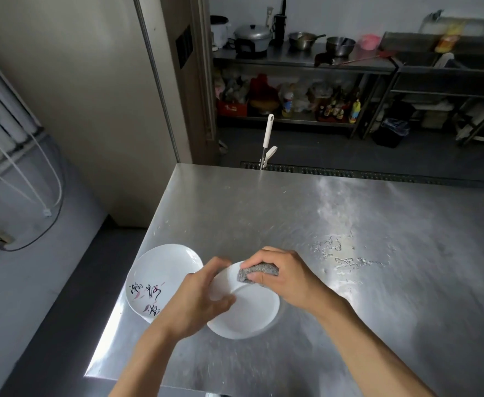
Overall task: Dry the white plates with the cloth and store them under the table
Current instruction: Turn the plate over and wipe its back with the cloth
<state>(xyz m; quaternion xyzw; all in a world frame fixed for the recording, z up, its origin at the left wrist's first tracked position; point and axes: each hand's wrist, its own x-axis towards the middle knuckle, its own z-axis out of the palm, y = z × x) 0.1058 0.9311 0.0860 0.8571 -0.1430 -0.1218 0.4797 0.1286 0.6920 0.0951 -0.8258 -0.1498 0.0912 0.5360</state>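
- The table (335, 224) is brushed stainless steel, dull-sheened, finely scratched, with water droplets (346, 253) beading on it.
- The plain white plate (249, 308) looks like glazed ceramic, smooth and glossy.
- The painted plate (160, 276) has the same glossy glaze, with brushed characters on it.
- The cloth (256, 274) is grey, matt, with a coarse woven texture.
- The far shelving (301, 64) and pots (253, 37) are bare, dull metal.

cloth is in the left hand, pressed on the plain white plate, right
No. The head view shows the cloth in the right hand, pressed on the plain white plate; the left hand holds the plate's rim.
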